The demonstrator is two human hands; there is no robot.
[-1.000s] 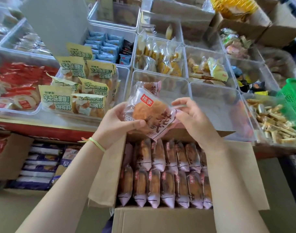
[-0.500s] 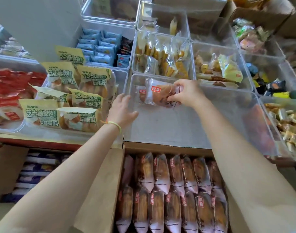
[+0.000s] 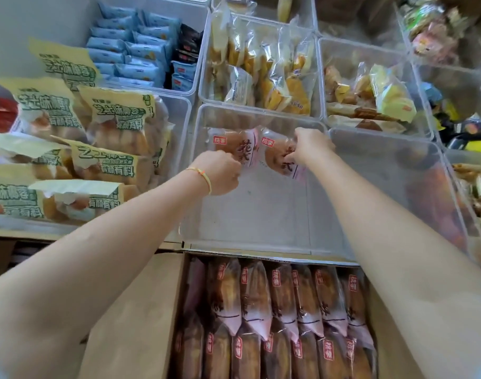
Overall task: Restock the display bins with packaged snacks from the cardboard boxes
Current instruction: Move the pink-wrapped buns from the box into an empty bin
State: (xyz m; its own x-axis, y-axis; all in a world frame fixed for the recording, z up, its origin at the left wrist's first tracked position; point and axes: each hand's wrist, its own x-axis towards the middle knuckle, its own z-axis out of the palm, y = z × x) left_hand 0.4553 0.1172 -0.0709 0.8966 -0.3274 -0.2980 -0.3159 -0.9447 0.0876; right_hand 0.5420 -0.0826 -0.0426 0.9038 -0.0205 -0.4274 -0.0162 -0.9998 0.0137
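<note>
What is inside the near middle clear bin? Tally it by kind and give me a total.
Packs: 2, the left pack and the right pack
Hands: 2, the left hand and the right hand, each gripping its pack
Total: 4

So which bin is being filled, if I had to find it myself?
Start at the open cardboard box of wrapped cakes nearest you. The clear bin just behind it is the one. Unlike its crowded neighbours, it holds only two cakes at its back, left cake and right cake.
</note>
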